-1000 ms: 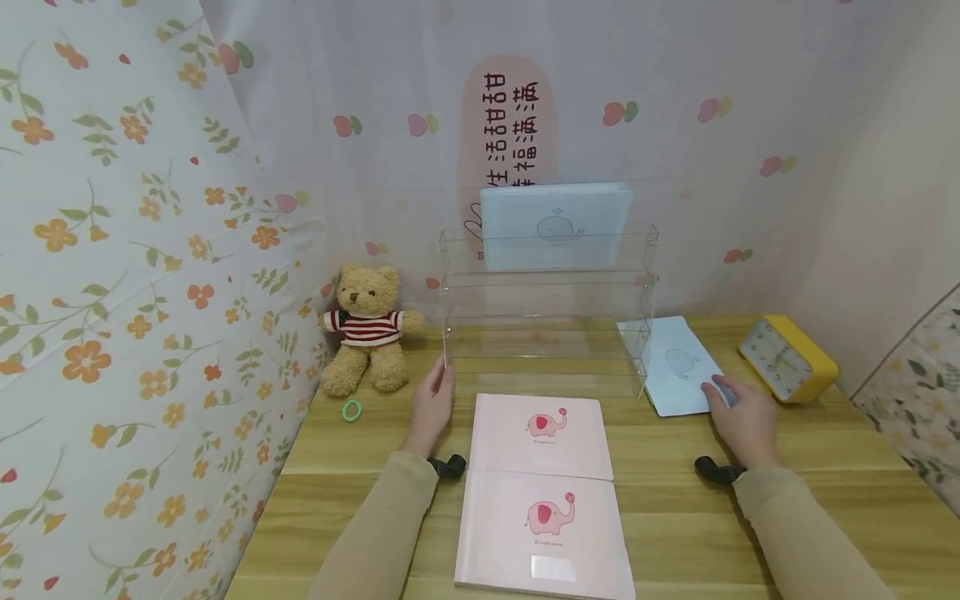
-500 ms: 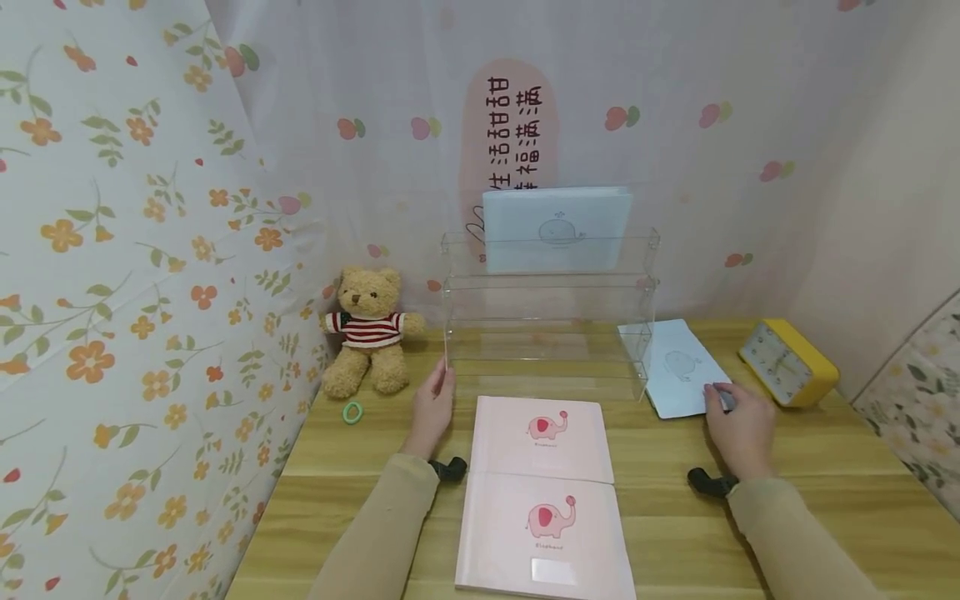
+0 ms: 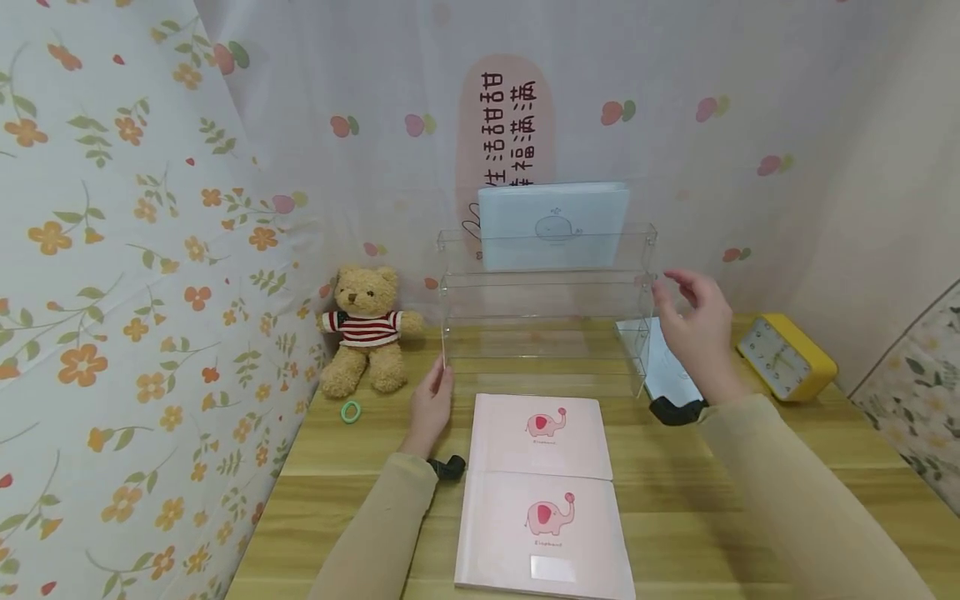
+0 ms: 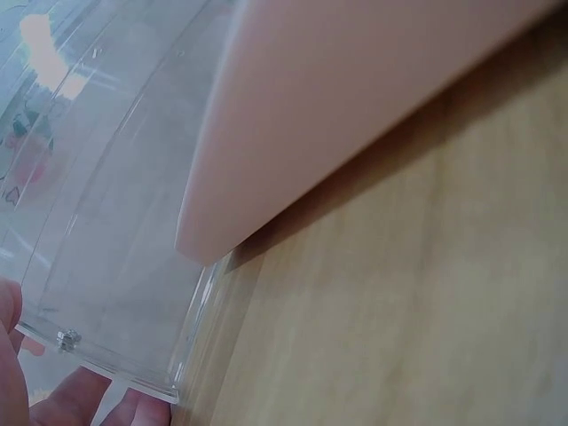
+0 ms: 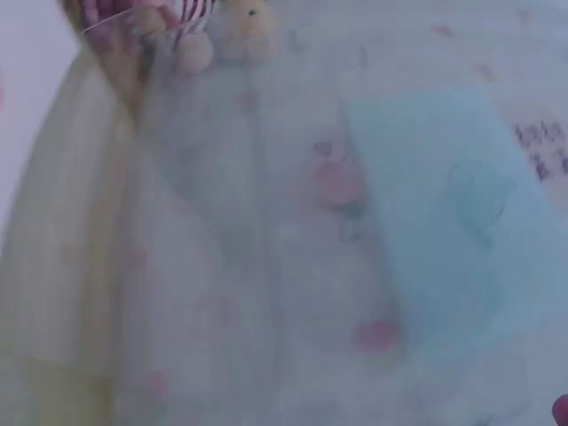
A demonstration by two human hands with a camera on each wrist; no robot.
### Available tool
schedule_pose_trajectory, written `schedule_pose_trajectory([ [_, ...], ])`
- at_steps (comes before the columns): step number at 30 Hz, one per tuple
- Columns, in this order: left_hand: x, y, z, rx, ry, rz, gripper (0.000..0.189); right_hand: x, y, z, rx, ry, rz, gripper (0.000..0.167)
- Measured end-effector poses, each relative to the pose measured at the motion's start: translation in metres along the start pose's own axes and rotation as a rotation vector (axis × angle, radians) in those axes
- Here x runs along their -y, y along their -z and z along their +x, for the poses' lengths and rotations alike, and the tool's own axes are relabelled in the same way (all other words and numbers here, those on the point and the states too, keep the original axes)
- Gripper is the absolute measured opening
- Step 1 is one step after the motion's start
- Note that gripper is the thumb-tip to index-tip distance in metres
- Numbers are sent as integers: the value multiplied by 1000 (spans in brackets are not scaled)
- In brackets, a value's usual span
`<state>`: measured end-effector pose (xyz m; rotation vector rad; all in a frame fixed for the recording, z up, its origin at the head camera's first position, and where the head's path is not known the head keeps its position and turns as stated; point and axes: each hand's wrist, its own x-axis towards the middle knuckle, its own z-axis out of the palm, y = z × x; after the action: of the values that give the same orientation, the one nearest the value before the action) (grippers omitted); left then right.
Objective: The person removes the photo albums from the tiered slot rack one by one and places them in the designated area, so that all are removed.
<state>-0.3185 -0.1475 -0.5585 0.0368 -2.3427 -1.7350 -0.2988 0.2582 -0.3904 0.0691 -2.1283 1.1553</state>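
Observation:
My left hand (image 3: 431, 408) grips the lower left edge of a clear acrylic display rack (image 3: 540, 317). In the left wrist view its thumb and fingers lie on both sides of the clear panel (image 4: 124, 231). My right hand (image 3: 697, 333) is raised beside the rack's right side, fingers bent, thumb apart from them, holding nothing. Whether it touches the rack I cannot tell. A light-blue whale notebook (image 3: 555, 229) stands in the top tier. Another blue whale notebook (image 3: 667, 371) lies on the table, partly hidden by the right hand.
Two pink elephant notebooks (image 3: 543, 433) lie in front of the rack, one nearer me. A teddy bear (image 3: 367, 329) and a green ring (image 3: 350, 412) are at left. A yellow alarm clock (image 3: 787, 358) stands at right. A patterned curtain (image 3: 375, 167) hangs close behind.
My right hand has left the blue notebook on the table and moved up and left to the rack's right side. The left hand has stayed at the rack's edge.

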Motion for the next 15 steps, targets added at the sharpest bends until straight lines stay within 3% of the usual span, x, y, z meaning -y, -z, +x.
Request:
schedule_pose_trajectory([
  [5,-1,2,1,4,6,3,50,48,-15,53,140,63,-20,58],
  [8,-2,2,1,6,4,0,50,64,-25,79,173,79,-47,63],
  [15,4,1,3,6,-5,3,52,80,-42,110,219,26,-69,70],
])
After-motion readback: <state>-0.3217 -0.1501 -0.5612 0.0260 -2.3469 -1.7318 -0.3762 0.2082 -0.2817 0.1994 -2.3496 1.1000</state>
